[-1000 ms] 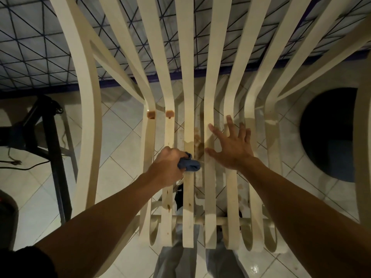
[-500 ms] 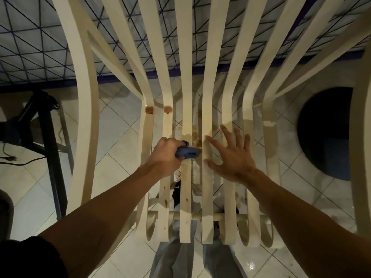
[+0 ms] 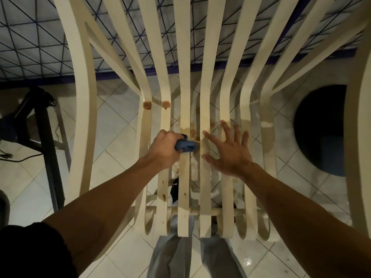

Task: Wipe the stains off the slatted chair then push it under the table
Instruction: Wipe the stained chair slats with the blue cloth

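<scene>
Directly below the camera stands a pale cream wooden chair with long curved slats [image 3: 205,177], seen from above over a white tiled floor [image 3: 112,141]. The left hand [image 3: 165,148] is curled into a fist, pinching a small bunched blue cloth [image 3: 185,146] and pressing it onto one of the middle slats of the seat. The right hand [image 3: 228,151] rests flat just beside it, fingers spread wide across the neighbouring slats, holding nothing and apparently steadying the chair. Brown smears [image 3: 193,132] lie on the slats just beyond the cloth, and two darker brown spots [image 3: 156,104] sit further back, where two slats bend up towards the backrest. Smaller marks show nearer the front edge. A table with a dark-lined white top [image 3: 40,47] fills the space beyond the chair. Wiping looks only partly done. The narrow cloth could slip into a gap between slats, or smear the stain sideways; the far spots could easily be missed.
</scene>
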`<act>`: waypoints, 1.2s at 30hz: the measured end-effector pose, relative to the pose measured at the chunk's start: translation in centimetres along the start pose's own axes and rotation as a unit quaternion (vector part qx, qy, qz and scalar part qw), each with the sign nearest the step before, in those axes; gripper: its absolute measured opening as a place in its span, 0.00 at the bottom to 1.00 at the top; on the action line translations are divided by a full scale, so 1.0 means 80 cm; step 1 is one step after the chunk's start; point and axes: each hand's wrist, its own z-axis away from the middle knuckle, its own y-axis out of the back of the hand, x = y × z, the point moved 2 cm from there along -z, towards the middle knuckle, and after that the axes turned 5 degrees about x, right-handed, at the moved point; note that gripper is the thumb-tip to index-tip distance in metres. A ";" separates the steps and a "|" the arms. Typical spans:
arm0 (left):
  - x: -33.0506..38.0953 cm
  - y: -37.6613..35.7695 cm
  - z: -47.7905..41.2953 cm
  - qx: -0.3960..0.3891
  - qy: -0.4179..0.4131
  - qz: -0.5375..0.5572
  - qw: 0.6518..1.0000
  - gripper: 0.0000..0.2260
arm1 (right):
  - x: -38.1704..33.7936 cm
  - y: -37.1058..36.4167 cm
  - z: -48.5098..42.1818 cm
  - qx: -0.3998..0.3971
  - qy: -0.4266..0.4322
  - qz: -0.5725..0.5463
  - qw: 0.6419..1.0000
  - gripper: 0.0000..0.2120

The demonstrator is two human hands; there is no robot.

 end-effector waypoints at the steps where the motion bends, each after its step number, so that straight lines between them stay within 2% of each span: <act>1: 0.000 0.000 0.004 -0.003 0.005 -0.001 1.000 0.13 | -0.001 0.000 0.000 -0.001 -0.001 -0.004 1.000 0.36; 7: -0.002 -0.008 0.034 -0.030 -0.011 -0.025 0.999 0.08 | -0.003 0.000 0.004 0.006 -0.005 -0.007 1.000 0.36; 12: 0.004 0.000 0.021 -0.016 -0.048 -0.021 0.999 0.07 | -0.002 -0.006 0.009 0.012 -0.003 -0.005 1.000 0.35; 17: 0.000 -0.014 0.028 0.040 -0.031 -0.019 0.999 0.15 | 0.000 -0.012 0.011 0.015 -0.002 -0.003 1.000 0.35; 25: 0.000 -0.017 0.046 -0.010 -0.059 -0.051 0.997 0.09 | 0.000 -0.012 0.010 0.019 -0.001 -0.004 1.000 0.35; 28: 0.002 -0.010 0.025 -0.001 -0.081 -0.061 0.995 0.09 | -0.001 -0.011 0.010 0.020 -0.002 -0.007 1.000 0.35; 32: 0.001 -0.010 0.000 0.030 -0.069 -0.066 0.995 0.06 | 0.001 -0.012 0.011 0.022 0.000 -0.011 1.000 0.35; 36: -0.008 -0.022 0.004 0.013 -0.084 -0.097 0.992 0.05 | -0.001 -0.013 0.011 0.019 -0.003 -0.014 1.000 0.35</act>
